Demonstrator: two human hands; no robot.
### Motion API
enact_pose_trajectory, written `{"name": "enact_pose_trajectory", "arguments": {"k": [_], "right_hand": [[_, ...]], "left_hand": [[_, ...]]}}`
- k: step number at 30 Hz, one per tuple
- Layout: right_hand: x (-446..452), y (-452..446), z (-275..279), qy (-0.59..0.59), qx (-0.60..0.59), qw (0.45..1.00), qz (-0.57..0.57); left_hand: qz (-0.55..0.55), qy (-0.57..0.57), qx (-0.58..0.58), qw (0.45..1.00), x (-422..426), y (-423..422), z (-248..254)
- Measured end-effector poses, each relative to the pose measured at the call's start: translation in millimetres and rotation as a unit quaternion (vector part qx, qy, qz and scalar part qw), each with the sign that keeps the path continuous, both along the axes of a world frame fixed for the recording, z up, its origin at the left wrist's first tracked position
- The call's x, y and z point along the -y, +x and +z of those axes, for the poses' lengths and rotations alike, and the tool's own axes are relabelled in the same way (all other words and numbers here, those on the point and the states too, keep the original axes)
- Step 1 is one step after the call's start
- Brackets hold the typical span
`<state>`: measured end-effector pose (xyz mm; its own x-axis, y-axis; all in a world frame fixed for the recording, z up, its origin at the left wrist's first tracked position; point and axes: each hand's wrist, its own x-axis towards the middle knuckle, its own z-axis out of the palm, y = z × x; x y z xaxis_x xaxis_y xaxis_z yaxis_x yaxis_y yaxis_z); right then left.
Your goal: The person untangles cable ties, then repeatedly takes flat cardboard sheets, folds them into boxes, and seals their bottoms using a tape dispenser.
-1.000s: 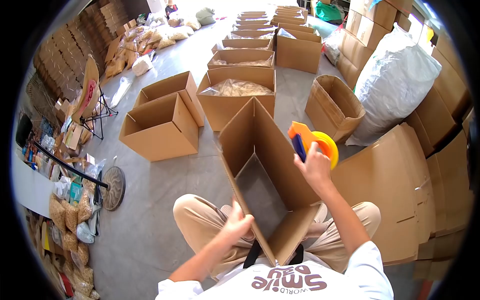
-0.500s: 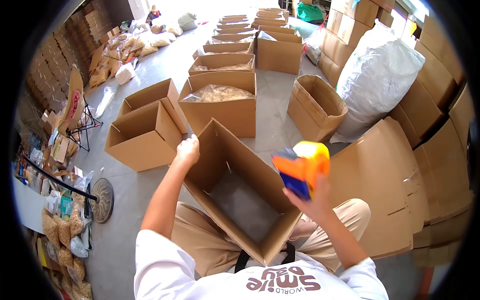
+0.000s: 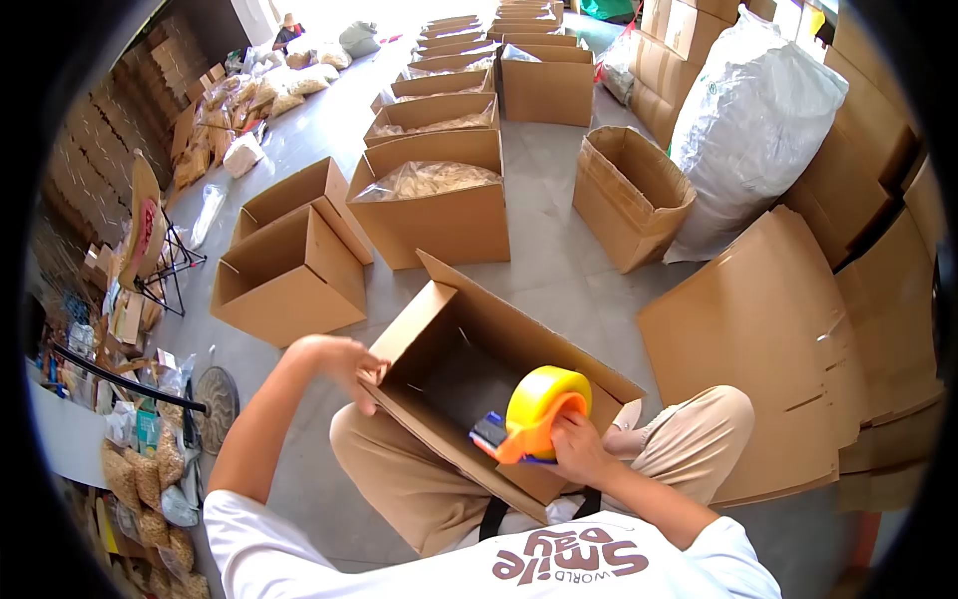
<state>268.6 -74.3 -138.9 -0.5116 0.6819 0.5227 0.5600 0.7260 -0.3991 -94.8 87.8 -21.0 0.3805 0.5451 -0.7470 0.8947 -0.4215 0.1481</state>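
Note:
A brown cardboard box (image 3: 539,319) stands tilted between my legs, its top open and its short left flap (image 3: 414,324) folded inward. At the box's left corner, my left hand (image 3: 347,367) has its fingers and thumb bent around the edge. My right hand (image 3: 582,446) is closed on the handle of an orange and blue tape dispenser (image 3: 517,439) that carries a wide yellow tape roll (image 3: 534,399). The dispenser hangs over the near right part of the box opening and hides some of the inside.
Two boxes (image 3: 289,270) stand at my left front. Ahead, a row of boxes starts with one (image 3: 434,230) holding a filled clear bag. To the right are a worn box (image 3: 629,220), a large white sack (image 3: 748,140) and flat cardboard sheets (image 3: 748,349). Bagged goods (image 3: 140,489) lie left.
The box has turned and lowered, and its left flap is now folded in. My left hand moved down and left along it. My right hand brought the tape dispenser left and down over the opening.

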Motion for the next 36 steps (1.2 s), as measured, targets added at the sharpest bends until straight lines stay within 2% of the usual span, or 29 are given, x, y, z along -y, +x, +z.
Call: {"name": "enact_pose_trajectory", "arguments": {"k": [2,3,5,7,9,11,13,14,15,16,17,19,21,22,23,25,27,29,30,34,36], "right_hand": [[-6.8,-12.0,-6.3,-0.093,0.012,0.995,-0.044],[-10.6,-13.3,-1.9,-0.094,0.010,0.995,-0.040],[-21.8,-11.8,8.9,-0.178,-0.021,0.980,-0.086],[-30.3,-7.8,49.0,-0.252,-0.101,0.959,-0.087],[-41.6,-1.1,84.6,-0.243,-0.183,0.949,-0.084],[-58.8,7.1,102.3,-0.267,-0.337,0.902,-0.033],[-75.6,9.6,130.6,-0.250,-0.495,0.832,-0.019],[-90.0,14.4,135.5,-0.249,-0.495,0.832,-0.018],[-105.0,22.3,137.1,-0.238,-0.533,0.810,-0.064],[-111.8,28.0,134.2,-0.227,-0.568,0.784,-0.111],[-112.8,29.9,125.0,-0.228,-0.565,0.785,-0.112],[-117.2,25.9,99.6,-0.284,-0.636,0.701,-0.155],[-97.6,10.5,73.1,-0.290,-0.663,0.668,-0.172],[-81.6,2.9,66.7,-0.304,-0.657,0.662,-0.193],[-66.0,-1.8,54.1,-0.328,-0.636,0.673,-0.188],[-35.0,-15.9,42.6,-0.338,-0.532,0.750,-0.198],[-20.9,-25.9,28.7,-0.273,-0.481,0.815,-0.173],[-22.6,-24.1,18.4,-0.275,-0.485,0.814,-0.165],[-23.8,-22.1,15.9,-0.274,-0.490,0.812,-0.158],[-32.9,-6.1,21.7,-0.323,-0.504,0.788,-0.143],[-36.2,0.2,33.3,-0.368,-0.499,0.775,-0.124]], "left_hand": [[-0.050,-0.063,-0.001,0.997,11.1,-10.1,-5.9],[-0.045,0.009,0.023,0.999,23.0,2.3,-0.4],[-0.011,0.051,-0.029,0.998,24.2,30.1,4.4],[0.001,0.053,-0.005,0.999,3.4,39.5,-5.7],[0.007,0.063,0.060,0.996,-10.9,48.7,-16.8],[0.026,0.093,0.074,0.993,-14.3,71.9,-13.8],[-0.055,0.246,0.158,0.955,-15.3,75.2,-51.7],[-0.016,0.301,0.158,0.940,-9.6,73.9,-69.0],[-0.018,0.301,0.158,0.940,-4.0,70.7,-90.3],[0.129,0.327,0.193,0.916,2.2,66.6,-113.2],[0.275,0.344,0.224,0.869,6.3,64.3,-130.0],[0.301,0.323,0.224,0.869,8.9,64.8,-130.9],[0.368,0.243,0.241,0.865,13.6,70.6,-117.0],[0.373,0.238,0.285,0.850,15.7,70.8,-111.9],[0.377,0.238,0.283,0.849,14.8,71.3,-113.3],[0.417,0.249,0.256,0.836,11.2,74.7,-121.6],[0.414,0.285,0.238,0.831,9.2,75.3,-130.6],[0.478,0.246,0.267,0.800,5.8,74.9,-133.1],[0.470,0.285,0.245,0.798,6.5,78.2,-134.6],[0.493,0.268,0.269,0.783,6.3,80.1,-130.8],[0.501,0.292,0.334,0.744,9.3,81.6,-126.8]]}}
